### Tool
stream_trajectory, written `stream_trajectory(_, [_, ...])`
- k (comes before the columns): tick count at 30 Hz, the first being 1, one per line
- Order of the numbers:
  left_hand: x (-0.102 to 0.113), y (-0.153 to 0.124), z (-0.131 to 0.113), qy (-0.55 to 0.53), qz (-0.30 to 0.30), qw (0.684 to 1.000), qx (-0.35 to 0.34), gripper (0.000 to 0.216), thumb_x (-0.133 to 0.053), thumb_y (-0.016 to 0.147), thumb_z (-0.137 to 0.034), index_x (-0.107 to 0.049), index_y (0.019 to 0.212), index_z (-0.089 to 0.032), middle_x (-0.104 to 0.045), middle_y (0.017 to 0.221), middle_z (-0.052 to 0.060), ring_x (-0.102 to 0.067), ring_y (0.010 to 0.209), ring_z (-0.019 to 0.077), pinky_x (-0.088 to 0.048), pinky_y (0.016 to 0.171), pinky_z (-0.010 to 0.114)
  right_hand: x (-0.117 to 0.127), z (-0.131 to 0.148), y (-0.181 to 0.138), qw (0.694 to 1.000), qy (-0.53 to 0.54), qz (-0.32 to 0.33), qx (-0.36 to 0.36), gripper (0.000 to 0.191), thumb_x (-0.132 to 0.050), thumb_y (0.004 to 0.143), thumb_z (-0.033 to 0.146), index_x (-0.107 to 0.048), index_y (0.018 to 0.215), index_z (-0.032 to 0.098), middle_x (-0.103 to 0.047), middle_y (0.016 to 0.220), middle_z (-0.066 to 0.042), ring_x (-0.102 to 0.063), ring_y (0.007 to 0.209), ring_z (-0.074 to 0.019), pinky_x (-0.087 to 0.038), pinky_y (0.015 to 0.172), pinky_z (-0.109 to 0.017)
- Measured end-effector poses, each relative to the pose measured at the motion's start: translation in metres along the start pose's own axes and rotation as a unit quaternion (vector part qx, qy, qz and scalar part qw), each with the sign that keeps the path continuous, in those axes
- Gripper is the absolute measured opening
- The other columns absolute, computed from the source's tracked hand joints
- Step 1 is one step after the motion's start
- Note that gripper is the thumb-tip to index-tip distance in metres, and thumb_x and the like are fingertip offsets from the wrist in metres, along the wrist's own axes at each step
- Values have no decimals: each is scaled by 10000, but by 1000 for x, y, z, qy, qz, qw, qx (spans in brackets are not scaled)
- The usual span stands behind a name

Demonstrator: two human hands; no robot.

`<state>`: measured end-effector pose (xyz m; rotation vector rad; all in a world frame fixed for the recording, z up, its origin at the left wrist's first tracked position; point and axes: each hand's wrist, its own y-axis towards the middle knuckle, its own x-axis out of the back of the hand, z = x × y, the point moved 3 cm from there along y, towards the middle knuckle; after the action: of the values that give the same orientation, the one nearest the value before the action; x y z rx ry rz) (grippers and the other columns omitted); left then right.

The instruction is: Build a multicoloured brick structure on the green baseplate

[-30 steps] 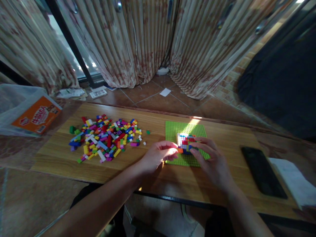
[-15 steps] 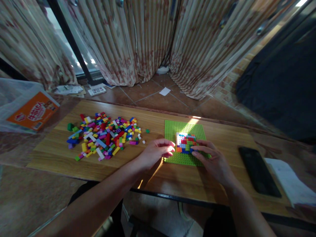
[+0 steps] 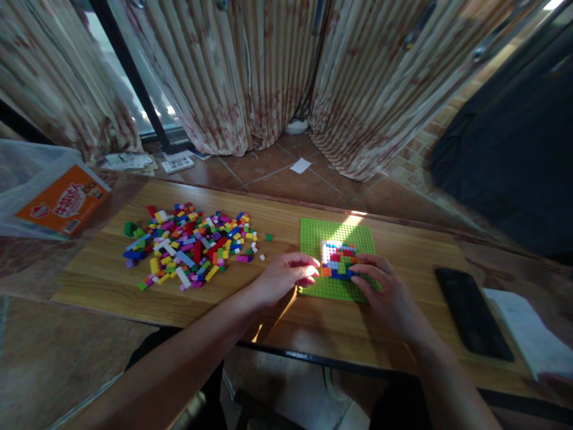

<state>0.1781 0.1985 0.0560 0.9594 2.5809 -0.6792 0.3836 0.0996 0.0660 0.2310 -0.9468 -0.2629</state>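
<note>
A flat patch of small toy bricks (image 3: 338,260), in white, red, green, orange and blue, sits on a lime green studded baseplate (image 3: 316,231). My right hand (image 3: 385,285) reaches over the baseplate from the right. Its thumb and index finger close at the patch's lower right corner on a blue brick (image 3: 350,274), partly hidden by the fingertips. My left hand (image 3: 289,276) hovers by the baseplate's left edge, its fingers bent and apart, with no brick visible in them. Sunlight falls on its fingertips.
Left on the wooden table (image 3: 250,200) spreads a heap of loose colourful bricks (image 3: 192,245). A clear plastic box (image 3: 27,179) with an orange label stands beyond the table's left end. At right lie a black phone (image 3: 472,313) and white paper (image 3: 528,328).
Both hands keep nearly the same pose beside the brick patch. The whole view has shifted slightly, so the table and its things appear a little farther right.
</note>
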Motion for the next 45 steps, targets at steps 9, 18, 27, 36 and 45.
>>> stream_trajectory(9, [-1,0,0,8,-1,1000,8,184,-778,685,-242,-703,804,-124,-666,780,38,-592,691,93,-454,679,242,-4,3,-1,996,-81,-8,44,187,-547,916,351,-675,983,232,-605,1173,-101,-597,1117,-266,-503,983,-483])
stream_trajectory(18, [-2,1,1,23,6,1000,5,99,-738,715,-185,-702,786,-126,-658,773,30,-575,683,82,-450,658,225,-2,2,0,998,7,-23,-50,198,-629,859,381,-686,964,224,-600,1191,-96,-615,1089,-254,-527,924,-459])
stream_trajectory(27, [-2,1,2,24,1,1000,15,114,-737,713,-184,-702,801,-120,-662,793,36,-582,692,81,-445,680,230,-6,-7,4,979,84,-55,-179,329,-613,830,481,-694,932,179,-664,1070,-104,-652,878,-204,-547,748,-352])
stream_trajectory(36, [-3,0,0,33,4,999,23,113,-731,721,-181,-698,807,-117,-658,783,30,-581,677,76,-456,689,227,-15,-3,6,975,44,-56,-208,373,-654,795,493,-634,1011,189,-683,908,-78,-640,755,-206,-515,679,-347])
stream_trajectory(45, [-6,-1,-4,49,3,999,15,69,-715,727,-154,-695,775,-109,-643,748,19,-567,643,70,-455,668,220,-27,3,2,991,-44,-83,-95,311,-497,908,426,-583,1055,166,-645,1041,-142,-592,977,-274,-482,882,-464])
